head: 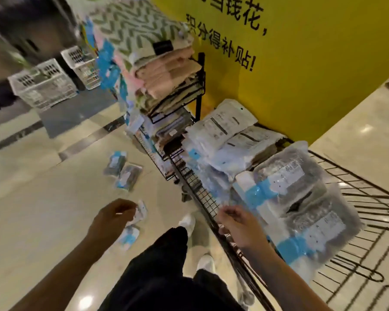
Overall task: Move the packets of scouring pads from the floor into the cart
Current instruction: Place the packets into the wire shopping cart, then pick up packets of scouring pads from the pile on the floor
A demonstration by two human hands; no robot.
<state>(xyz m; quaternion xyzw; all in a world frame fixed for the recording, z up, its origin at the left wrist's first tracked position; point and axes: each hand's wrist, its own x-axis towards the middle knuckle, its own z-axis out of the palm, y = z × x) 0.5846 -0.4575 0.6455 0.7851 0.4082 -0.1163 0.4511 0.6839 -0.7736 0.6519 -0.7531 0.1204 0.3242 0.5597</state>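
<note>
A person in dark trousers and white shoes is standing on a glossy, pale tiled floor [43,221] that is reflecting ceiling lights. Their left hand [112,217] is hanging over the floor with fingers curled; a packet of scouring pads [142,212] is showing just past its fingertips, but blur is hiding whether the hand is gripping it. Another packet [128,237] is lying on the floor just below that hand. Their right hand [238,223] is hovering at the rim of a black wire cart [357,198], fingers loosely bent, holding nothing. Grey packets with blue bands [301,198] are lying piled in the cart, just beside that hand. Farther off, two more packets [124,172] are lying on the floor. Beyond, a yellow wall [312,63] with black lettering is rising behind a rack of folded towels [166,72].
</note>
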